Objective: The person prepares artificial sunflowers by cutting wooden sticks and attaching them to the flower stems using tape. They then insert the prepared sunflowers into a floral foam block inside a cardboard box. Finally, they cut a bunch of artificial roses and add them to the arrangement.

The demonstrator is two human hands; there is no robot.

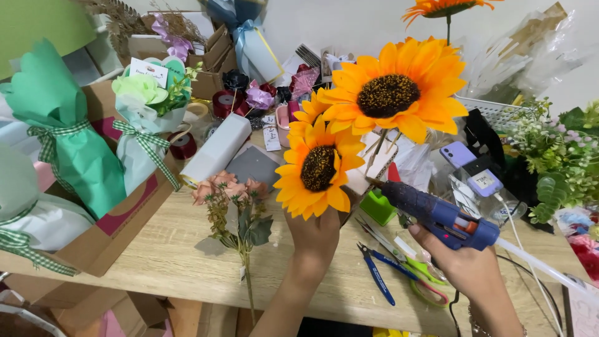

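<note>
Yellow-orange sunflowers (pixel 349 134) with dark centres, blue glue gun (pixel 437 215), green gingham ribbons (pixel 140 140).

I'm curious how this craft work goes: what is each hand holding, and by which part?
The left hand grips the sunflowers low on their stems, behind the blooms. The right hand holds the blue glue gun by its handle.

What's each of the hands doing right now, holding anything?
Left hand: closed around the stems of the sunflowers, holding them upright.
Right hand: closed on the blue glue gun, nozzle pointed toward the stems.
</note>
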